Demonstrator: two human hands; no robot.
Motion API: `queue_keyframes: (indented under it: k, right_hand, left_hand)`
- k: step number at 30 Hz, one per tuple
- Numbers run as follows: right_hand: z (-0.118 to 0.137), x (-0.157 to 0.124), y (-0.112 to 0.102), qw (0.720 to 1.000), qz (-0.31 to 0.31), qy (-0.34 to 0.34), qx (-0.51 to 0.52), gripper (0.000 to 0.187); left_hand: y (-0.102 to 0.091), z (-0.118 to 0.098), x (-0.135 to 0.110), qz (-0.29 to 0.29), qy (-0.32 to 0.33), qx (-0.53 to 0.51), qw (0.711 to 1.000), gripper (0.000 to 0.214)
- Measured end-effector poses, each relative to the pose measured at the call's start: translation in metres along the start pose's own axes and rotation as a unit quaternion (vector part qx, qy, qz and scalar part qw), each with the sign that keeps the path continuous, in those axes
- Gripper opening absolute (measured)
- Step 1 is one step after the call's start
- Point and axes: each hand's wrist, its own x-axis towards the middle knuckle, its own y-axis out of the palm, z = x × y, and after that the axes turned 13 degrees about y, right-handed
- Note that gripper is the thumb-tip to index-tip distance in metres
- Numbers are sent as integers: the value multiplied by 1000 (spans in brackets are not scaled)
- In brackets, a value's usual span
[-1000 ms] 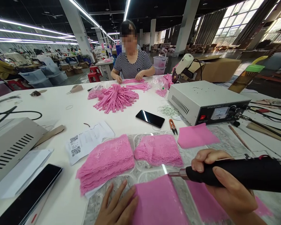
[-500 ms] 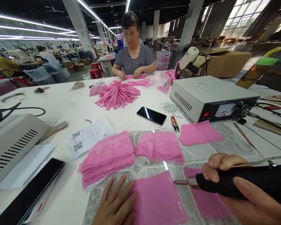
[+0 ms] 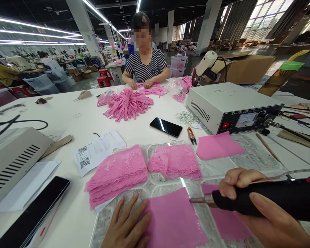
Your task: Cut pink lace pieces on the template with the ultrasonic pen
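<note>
My left hand (image 3: 127,225) lies flat with fingers spread on the left edge of a pink fabric piece (image 3: 173,220) at the bottom centre. My right hand (image 3: 258,210) is closed round a black handheld tool (image 3: 268,198). The tool's metal tip (image 3: 196,199) rests at the right edge of that fabric. Another pink piece (image 3: 224,224) lies under my right hand. All of this rests on a patterned glass plate (image 3: 245,155).
Two stacks of pink lace (image 3: 117,174) (image 3: 175,162) and a flat pink piece (image 3: 218,146) lie ahead. A white control box (image 3: 232,105), a phone (image 3: 166,126), orange snips (image 3: 191,135), papers (image 3: 98,151) and a grey machine (image 3: 12,162) surround them. A person sorts pink straps (image 3: 127,103) opposite.
The view shifted slightly. My right hand with the tool moved down and right, then edged back left, its tip staying at the fabric's right edge. My left hand stayed flat on the fabric.
</note>
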Motion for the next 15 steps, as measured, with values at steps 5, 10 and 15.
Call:
queue_keyframes:
  k: [5,10,15]
  right_hand:
    - [0,-5,-3,1000,6,11,-1,14]
    - [1,-15,-4,998,-45,36,-4,18]
    - [4,-16,-4,1000,-10,21,-21,17]
  left_hand:
    - [0,0,1,-11,-2,-7,1000,27]
    - [3,-2,0,-26,-17,-18,999,28]
    - [3,-2,-1,-13,-18,-19,1000,29]
